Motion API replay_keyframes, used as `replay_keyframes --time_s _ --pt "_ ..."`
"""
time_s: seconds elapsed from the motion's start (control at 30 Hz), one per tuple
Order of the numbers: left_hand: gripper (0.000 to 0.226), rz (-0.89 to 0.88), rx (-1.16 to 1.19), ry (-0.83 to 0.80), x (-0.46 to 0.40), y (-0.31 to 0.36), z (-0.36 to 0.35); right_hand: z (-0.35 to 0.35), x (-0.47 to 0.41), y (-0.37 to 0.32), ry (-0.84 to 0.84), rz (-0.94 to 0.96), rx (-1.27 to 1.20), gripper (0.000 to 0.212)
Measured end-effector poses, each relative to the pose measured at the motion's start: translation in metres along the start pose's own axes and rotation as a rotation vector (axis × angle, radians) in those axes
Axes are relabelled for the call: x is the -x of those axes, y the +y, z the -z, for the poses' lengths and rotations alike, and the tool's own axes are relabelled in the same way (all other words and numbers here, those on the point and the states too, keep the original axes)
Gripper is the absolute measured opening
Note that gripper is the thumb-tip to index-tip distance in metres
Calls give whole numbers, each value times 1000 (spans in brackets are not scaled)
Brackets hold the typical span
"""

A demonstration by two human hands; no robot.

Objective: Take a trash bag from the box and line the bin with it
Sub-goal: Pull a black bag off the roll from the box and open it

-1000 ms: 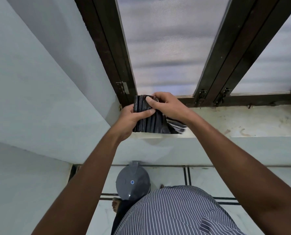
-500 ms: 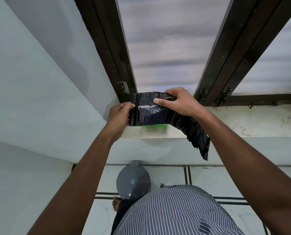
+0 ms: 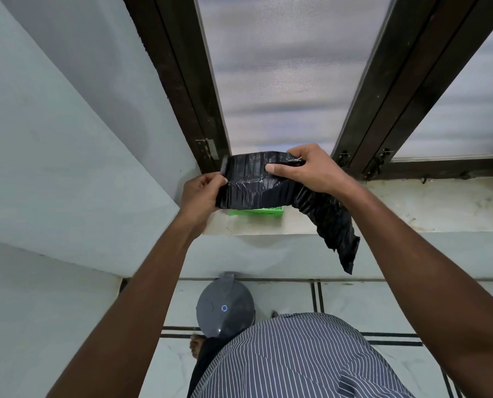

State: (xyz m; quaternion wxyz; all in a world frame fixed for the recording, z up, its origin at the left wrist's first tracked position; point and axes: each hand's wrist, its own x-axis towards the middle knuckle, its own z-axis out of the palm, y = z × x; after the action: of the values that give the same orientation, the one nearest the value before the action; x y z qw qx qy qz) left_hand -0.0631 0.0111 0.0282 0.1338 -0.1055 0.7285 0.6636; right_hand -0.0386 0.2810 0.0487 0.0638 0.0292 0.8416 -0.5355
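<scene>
The right hand (image 3: 311, 170) is closed on the upper right part of a folded black trash bag (image 3: 256, 182), with the thumb laid flat across its front and the fingers curled over its top edge. The left hand (image 3: 202, 195) is closed on the bag's left end, which is pinched between thumb and fingers. The bag is held in the air just above the window sill (image 3: 412, 205), stretched between the two hands, and its loose, pleated tail is draped down past the sill's front edge under the right wrist. A green box (image 3: 256, 211) is seen on the sill directly beneath the bag, partly hidden by it. Below the sill, on the tiled floor (image 3: 354, 300), a grey bin (image 3: 225, 307) with its lid shut is placed against the wall, just ahead of a striped shirt (image 3: 297, 360).
</scene>
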Motion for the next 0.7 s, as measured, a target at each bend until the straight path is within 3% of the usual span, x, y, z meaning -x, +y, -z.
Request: replay_keyframes --time_s 0.17,0.3,0.37,0.43,0.57,0.7 --pt "21 -81 -22 29 -1 0 0 3 -4 9 -1 -10 11 40" --pt "37 -144 -52 13 2 4 2 7 -6 14 11 -14 64 62" --pt "33 -171 -108 17 4 4 0 9 -5 14 6 -7 82 63" --pt "10 -183 -140 18 7 4 -2 9 -4 14 6 -5 87 66" --pt "42 -191 -205 85 3 -2 1 10 -4 12 19 -9 104 62" --pt "27 -159 -114 102 1 -1 4 12 -3 17 23 -22 119 67"
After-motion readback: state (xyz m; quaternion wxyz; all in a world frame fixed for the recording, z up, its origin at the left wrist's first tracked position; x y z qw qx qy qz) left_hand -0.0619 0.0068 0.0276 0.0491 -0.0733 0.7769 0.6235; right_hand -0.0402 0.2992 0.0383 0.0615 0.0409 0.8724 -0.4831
